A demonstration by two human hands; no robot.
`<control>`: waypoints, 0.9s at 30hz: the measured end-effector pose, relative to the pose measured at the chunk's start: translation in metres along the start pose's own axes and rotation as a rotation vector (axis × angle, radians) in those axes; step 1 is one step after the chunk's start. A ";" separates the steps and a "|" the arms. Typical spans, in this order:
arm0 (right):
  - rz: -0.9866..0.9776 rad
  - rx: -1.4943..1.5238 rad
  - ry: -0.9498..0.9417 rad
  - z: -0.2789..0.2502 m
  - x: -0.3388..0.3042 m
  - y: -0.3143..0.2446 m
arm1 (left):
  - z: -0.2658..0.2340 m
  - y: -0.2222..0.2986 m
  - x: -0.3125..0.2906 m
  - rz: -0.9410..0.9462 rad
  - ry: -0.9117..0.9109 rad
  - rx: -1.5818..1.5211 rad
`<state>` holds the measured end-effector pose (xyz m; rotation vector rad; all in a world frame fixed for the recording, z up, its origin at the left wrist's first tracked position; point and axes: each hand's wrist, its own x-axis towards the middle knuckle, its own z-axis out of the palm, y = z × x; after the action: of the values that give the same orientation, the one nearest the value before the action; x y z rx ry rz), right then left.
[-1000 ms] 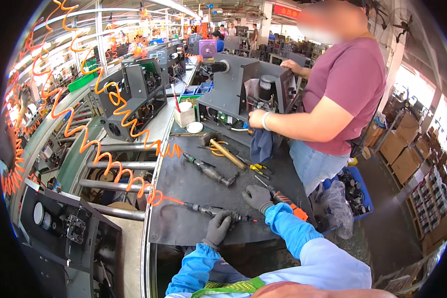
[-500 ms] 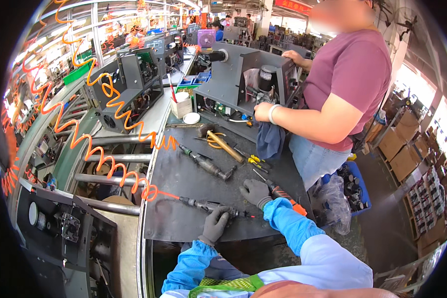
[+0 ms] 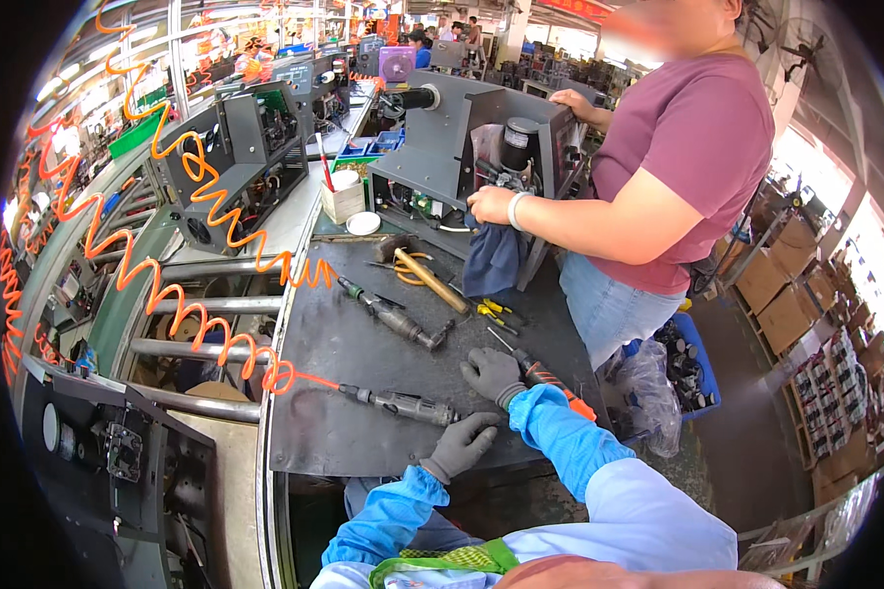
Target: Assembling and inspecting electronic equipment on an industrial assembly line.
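My left hand [image 3: 462, 447], in a grey glove, lies at the front end of a grey air screwdriver [image 3: 403, 403] and covers its tip. Its fingers are bent together toward the right, and what they hold, if anything, is hidden. On the black mat [image 3: 334, 432], my right hand [image 3: 492, 376], gloved too, rests with fingers loosely spread, palm down, holding nothing visible. Just right of it lies a driver tool with an orange-and-black handle [image 3: 558, 387]. Farther in lie a second, angled air tool [image 3: 395, 316] and a hammer with a wooden handle [image 3: 432, 281].
Yellow-handled pliers [image 3: 496, 312] lie near the mat's far right. A co-worker [image 3: 668, 147] stands beyond, hands at a dark grey machine housing [image 3: 442, 147]. Orange coiled air hoses [image 3: 157, 285] hang over the rollers at left. A blue bin [image 3: 702, 378] stands on the floor at right.
My left hand has slid right along the air screwdriver to its front end, closer to my right hand. My right hand has barely moved. The whole view has shifted slightly.
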<state>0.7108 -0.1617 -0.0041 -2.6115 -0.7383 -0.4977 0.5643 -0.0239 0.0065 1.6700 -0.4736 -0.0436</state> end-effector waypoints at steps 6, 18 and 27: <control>0.027 -0.022 -0.017 0.008 -0.003 0.000 | -0.001 -0.010 -0.005 -0.066 0.030 -0.078; 0.046 0.005 -0.065 -0.001 0.001 0.002 | -0.013 0.014 0.011 -0.096 0.265 -0.605; 0.438 1.065 -0.157 -0.042 0.006 -0.038 | -0.066 0.045 0.007 -0.079 0.618 -1.175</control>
<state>0.6849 -0.1486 0.0449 -1.7055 -0.2975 0.2100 0.5774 0.0324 0.0618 0.4818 0.1192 0.1177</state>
